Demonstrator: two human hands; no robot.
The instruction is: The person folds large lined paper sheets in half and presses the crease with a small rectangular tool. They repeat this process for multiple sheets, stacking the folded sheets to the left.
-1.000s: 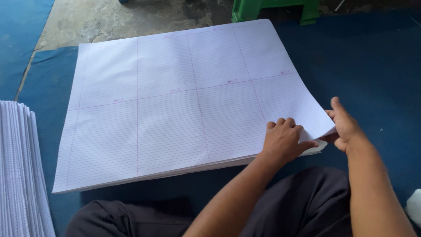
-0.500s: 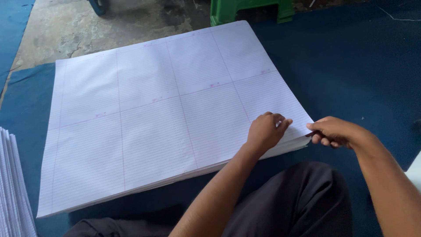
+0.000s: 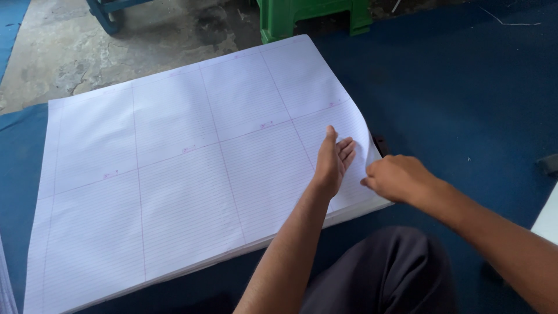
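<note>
On blue mat (image 3: 465,104): stack of ruled white sheets (image 3: 174,174), pink-marked; left hand (image 3: 334,163) flat, fingers extended; right hand (image 3: 395,177) pinching lifted corner.

Single head view, looking steeply down, close over paper stack (image 3: 174,174); tilt perhaps slightly leftward.

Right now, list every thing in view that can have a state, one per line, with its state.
Stack of ruled sheets: lying flat on the blue mat, near right corner of the top sheet lifted and curled.
Left hand: open, fingers together, palm flat on the top sheet.
Right hand: closed, pinching the sheet edge at the corner.
Blue mat: spread flat on the floor.
Green stool: standing, partly out of view.
</note>
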